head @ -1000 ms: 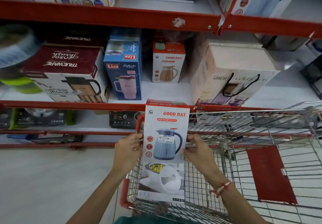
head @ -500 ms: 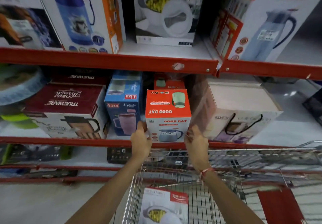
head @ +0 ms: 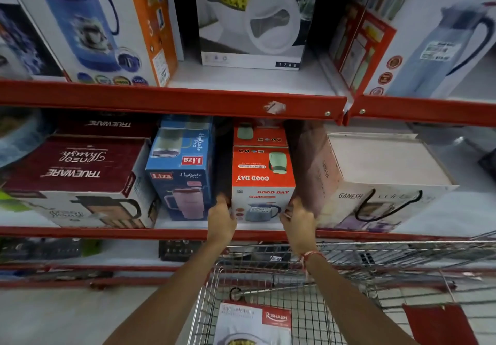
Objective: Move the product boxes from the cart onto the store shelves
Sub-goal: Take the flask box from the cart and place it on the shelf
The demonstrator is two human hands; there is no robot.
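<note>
An orange-and-white Good Day jug box [head: 261, 183] stands on the middle shelf [head: 171, 232], between a blue Liza box [head: 182, 173] and a pale Ganesh box [head: 375, 181]. My left hand [head: 221, 222] grips its left side and my right hand [head: 298, 224] grips its right side. A second Good Day box [head: 257, 134] stands right behind it. Below my arms, a white Rishabh casserole box [head: 255, 323] lies in the wire cart [head: 335, 277].
A maroon Trueware box [head: 77, 173] fills the middle shelf's left end. The upper shelf [head: 171, 100] carries a blue flask box [head: 94, 22], a casserole box [head: 252, 17] and a jug box [head: 429, 36]. A red panel [head: 440, 326] hangs in the cart.
Both hands lifted the Good Day box out of the cart and set it on the middle shelf in front of the other Good Day box. My view has tilted upward.
</note>
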